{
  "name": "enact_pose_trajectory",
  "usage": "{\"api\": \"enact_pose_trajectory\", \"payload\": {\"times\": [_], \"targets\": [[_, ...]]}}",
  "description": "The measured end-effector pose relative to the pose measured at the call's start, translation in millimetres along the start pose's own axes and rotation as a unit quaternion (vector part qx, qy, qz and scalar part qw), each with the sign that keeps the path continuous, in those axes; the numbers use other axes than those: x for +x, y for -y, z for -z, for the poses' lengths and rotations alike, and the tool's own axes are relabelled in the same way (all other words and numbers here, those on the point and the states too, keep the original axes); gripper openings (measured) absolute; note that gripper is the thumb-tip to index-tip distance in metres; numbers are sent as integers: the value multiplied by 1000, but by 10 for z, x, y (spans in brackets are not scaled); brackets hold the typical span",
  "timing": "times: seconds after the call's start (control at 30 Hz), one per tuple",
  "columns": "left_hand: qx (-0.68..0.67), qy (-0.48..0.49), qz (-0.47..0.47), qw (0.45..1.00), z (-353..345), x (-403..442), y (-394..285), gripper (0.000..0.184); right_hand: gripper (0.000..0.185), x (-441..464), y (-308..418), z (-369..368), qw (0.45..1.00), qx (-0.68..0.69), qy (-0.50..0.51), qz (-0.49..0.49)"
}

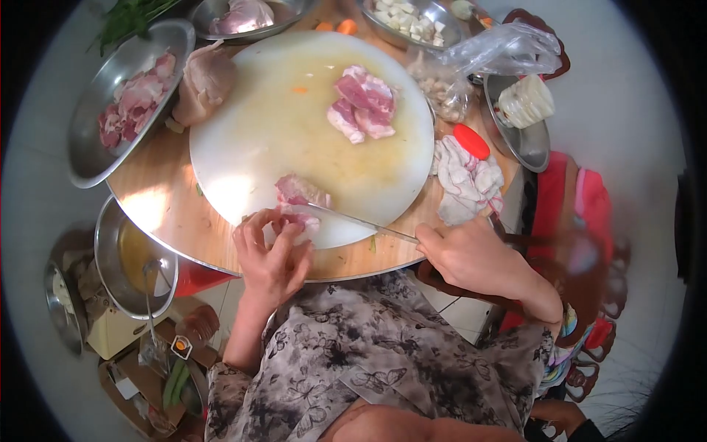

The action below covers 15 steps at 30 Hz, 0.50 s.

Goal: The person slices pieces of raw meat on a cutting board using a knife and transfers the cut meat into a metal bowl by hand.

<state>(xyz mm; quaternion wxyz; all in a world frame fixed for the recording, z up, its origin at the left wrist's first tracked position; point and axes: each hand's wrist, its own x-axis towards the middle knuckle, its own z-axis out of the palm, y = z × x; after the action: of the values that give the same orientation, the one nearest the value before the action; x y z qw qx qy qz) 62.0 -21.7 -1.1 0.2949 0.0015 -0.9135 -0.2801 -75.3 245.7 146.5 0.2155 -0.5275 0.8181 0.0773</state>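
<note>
A piece of raw meat [300, 191] lies at the near edge of the round white cutting board [258, 132]. The fingers of my left hand [270, 258] are curled onto its near end. In my right hand [475, 258] is the handle of a knife [368, 224], mostly covered by my fingers. Its thin blade points left, with the tip against the meat close to my left fingertips. Several more chunks of raw meat [368, 103] sit together farther back on the board.
Around the board on the round wooden table [166, 199] are a metal bowl of cut meat [82, 158], a pale piece of raw poultry [206, 77], a bowl of white cubes [451, 29], a crumpled cloth [468, 184] and a red oval object [471, 141]. A metal basin [107, 254] stands lower left.
</note>
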Motion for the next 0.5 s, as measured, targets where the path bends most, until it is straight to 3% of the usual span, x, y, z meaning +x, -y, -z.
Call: {"api": "enact_pose_trajectory", "payload": {"times": [0.07, 0.2, 0.27, 0.4, 0.5], "targets": [[3, 0, -1, 1000, 3, 18, -45, 45, 14, 7, -2, -24, 997, 33, -65, 2], [44, -3, 6, 999, -88, -16, -54, 45, 16, 164, 60, 53, 990, 60, -122, 33], [52, -7, 9, 999, -141, -19, -29, 44, 22, 273, 76, 128, 996, 36, -48, 64], [29, 4, -20, 999, -140, -17, 17, 39, 29, 640, 125, 9, 993, 29, -50, 102], [-15, 35, -48, 998, -143, -9, -53, 38, 30, 982, 244, -54, 981, 68, -113, 141]]}}
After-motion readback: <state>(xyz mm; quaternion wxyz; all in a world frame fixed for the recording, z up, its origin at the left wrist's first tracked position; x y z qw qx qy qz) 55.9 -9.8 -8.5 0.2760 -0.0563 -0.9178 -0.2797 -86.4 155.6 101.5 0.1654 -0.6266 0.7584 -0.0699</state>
